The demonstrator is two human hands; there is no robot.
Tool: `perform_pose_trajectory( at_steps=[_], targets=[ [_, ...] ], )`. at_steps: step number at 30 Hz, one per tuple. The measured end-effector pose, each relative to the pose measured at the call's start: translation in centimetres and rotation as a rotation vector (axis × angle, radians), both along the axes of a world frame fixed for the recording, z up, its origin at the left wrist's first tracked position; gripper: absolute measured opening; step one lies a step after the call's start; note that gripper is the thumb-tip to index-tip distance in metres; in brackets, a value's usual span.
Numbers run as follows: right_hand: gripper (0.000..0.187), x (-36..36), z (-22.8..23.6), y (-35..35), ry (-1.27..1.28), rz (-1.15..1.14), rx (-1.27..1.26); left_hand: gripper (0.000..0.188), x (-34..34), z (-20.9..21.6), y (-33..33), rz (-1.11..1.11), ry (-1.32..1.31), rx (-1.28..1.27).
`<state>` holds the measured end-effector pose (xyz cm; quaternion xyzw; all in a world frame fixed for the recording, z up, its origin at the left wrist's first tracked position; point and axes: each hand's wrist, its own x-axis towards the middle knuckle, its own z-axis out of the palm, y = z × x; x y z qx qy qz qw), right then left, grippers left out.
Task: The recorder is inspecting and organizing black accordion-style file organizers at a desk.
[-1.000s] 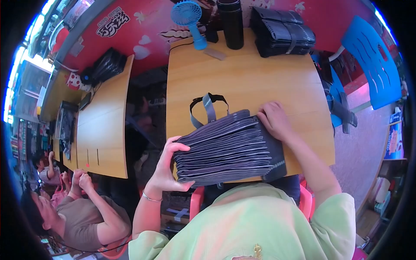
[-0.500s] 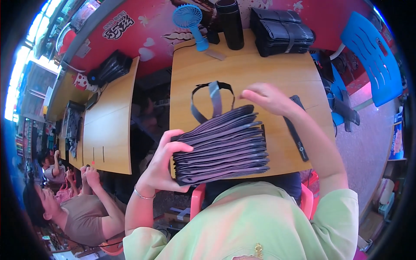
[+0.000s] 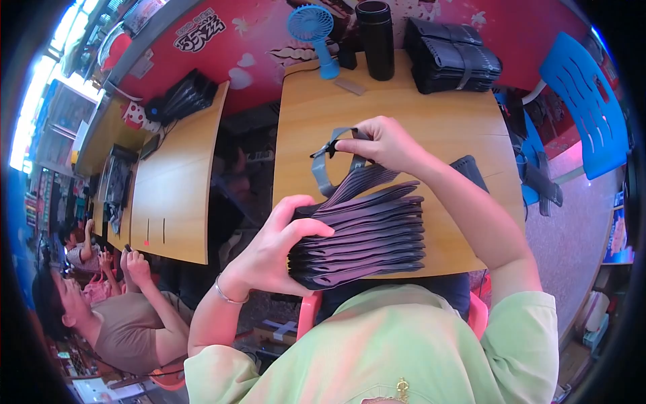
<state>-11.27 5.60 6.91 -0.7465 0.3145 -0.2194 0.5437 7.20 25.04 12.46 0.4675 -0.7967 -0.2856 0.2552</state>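
My left hand (image 3: 269, 249) is wrapped round the left end of a thick stack of flat dark pouches (image 3: 363, 236), thumb on top and fingers along the side. The stack is held tilted above the near edge of the table. At its far side rises a looped grey strap (image 3: 321, 176). My right hand (image 3: 390, 145) pinches that loop between thumb and fingers, where a small black end sticks out. Part of the strap passes down against the stack's far face. A single dark flat pouch (image 3: 469, 172) lies on the table, partly hidden behind my right forearm.
On the wooden table (image 3: 303, 108) stand a blue handheld fan (image 3: 311, 27), a black tumbler (image 3: 375, 44) and a strapped bundle of dark pouches (image 3: 454, 60). A brown card (image 3: 350, 86) lies there too. A blue chair (image 3: 585, 101) is at right. Another person (image 3: 124, 330) sits at left.
My right hand has moved left and taken hold of the strap loop, which is now bent and narrower. My left hand and the stack have shifted slightly right in view.
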Motion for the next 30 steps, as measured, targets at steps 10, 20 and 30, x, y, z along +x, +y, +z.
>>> perform_pose_trajectory(
  at_steps=[10,20,30],
  targets=[
    [0.037,2.4,-3.0,-2.4,0.020,-0.118,0.013,0.077,0.0,0.4,-1.6,0.015,-0.131,0.008],
    [0.035,4.0,-3.1,-4.0,0.114,-0.086,0.010,0.071,0.6,1.5,-2.6,-0.004,-0.156,0.012],
    [0.033,4.7,-2.8,-3.8,0.092,-0.045,-0.015,0.074,0.4,2.3,-2.2,-0.012,-0.242,0.014]
  ],
)
